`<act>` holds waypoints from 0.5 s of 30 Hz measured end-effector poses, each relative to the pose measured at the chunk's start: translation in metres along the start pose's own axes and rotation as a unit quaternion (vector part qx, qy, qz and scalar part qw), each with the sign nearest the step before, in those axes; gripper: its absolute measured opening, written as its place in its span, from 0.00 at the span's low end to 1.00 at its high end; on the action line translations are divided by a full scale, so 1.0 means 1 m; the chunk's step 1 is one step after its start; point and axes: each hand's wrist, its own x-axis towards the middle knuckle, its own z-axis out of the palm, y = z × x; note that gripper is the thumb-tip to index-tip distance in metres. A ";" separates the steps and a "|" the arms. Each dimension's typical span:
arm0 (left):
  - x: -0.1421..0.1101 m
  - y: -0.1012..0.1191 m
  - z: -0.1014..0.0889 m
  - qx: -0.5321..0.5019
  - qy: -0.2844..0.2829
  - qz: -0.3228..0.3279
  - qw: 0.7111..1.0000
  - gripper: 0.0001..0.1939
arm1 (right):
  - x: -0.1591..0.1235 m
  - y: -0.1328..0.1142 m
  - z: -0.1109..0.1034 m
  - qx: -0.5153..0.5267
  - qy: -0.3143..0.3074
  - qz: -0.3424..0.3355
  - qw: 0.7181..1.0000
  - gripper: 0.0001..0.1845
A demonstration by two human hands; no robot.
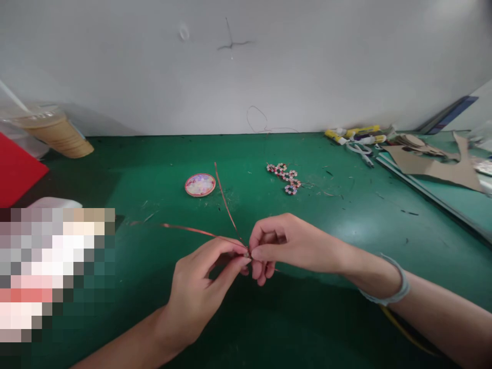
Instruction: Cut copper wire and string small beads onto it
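Note:
My left hand (207, 282) is closed, thumb and forefinger pinching a small beaded bit at the base of a reddish copper wire (225, 200). One strand of it rises toward the back; another stretches left over my fingers. Pressed up against that same spot, my right hand (282, 251) pinches with thumb and forefinger, its other fingers curled. Exactly what lies between the fingertips is mostly hidden. Beyond my hands sits a round shallow dish (200, 185) of pale beads. Right of it lie several small flower-shaped bead rings (291, 175) in pink, white and dark red.
Several yellow-and-white pens (353, 134) and a coiled white cable (360, 149) lie at the back right. Beside them are cut cardboard pieces (432, 161). A plastic cup (57, 130) with a brown drink stands at left, near a red object (17, 171). Wire scraps dot the green table (154, 159).

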 end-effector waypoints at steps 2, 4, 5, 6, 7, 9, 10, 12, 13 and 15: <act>0.001 0.001 0.000 0.011 0.002 0.011 1.000 0.06 | 0.001 0.000 -0.003 0.012 -0.019 0.001 1.000 0.05; 0.001 0.002 -0.001 0.014 0.001 0.014 1.000 0.05 | 0.001 0.001 -0.006 0.025 -0.027 0.005 0.999 0.05; 0.001 0.002 -0.001 0.016 -0.001 0.016 1.000 0.05 | 0.001 0.001 -0.007 0.033 -0.030 0.009 0.999 0.06; 0.000 0.002 -0.001 0.021 -0.002 0.019 1.000 0.05 | 0.001 0.001 -0.007 0.043 -0.035 0.013 0.998 0.06; 0.000 0.003 -0.001 0.029 -0.004 0.024 0.999 0.05 | 0.001 0.002 -0.008 0.053 -0.042 0.017 0.998 0.06; -0.001 0.004 -0.001 0.046 -0.007 0.033 0.998 0.05 | 0.002 0.003 -0.008 0.072 -0.057 0.025 0.995 0.07; -0.001 0.004 -0.001 0.052 -0.008 0.039 0.998 0.05 | 0.002 0.003 -0.008 0.081 -0.064 0.029 0.994 0.07; -0.001 0.004 -0.001 0.059 -0.013 0.047 0.997 0.06 | 0.002 0.004 -0.007 0.098 -0.074 0.039 0.992 0.06; -0.001 0.004 -0.001 0.063 -0.014 0.051 0.997 0.06 | 0.003 0.004 -0.007 0.106 -0.078 0.044 0.990 0.05; -0.001 0.003 -0.001 0.069 -0.012 0.064 0.995 0.06 | 0.003 0.005 -0.007 0.123 -0.086 0.052 0.987 0.03</act>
